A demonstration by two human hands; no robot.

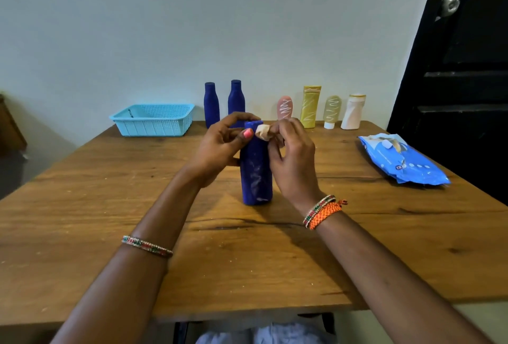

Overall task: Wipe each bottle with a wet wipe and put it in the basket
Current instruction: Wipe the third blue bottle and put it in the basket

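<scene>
Blue bottle (pixel 256 167) stands upright mid-table (pixel 110 206), left hand (pixel 220 148) curled round its neck, right hand (pixel 291 157) pinching the bunched wipe (pixel 262 132) at its cap; steady the base, wipe downward, then basket (pixel 154 119).

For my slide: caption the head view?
Right hand wipes upright blue bottle with wipe; left hand steadies it.

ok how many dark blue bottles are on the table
3. Two dark blue bottles stand at the back by the wall, one beside the basket, the other just right of it. The third stands at the centre between both hands. None seem hidden.
</scene>
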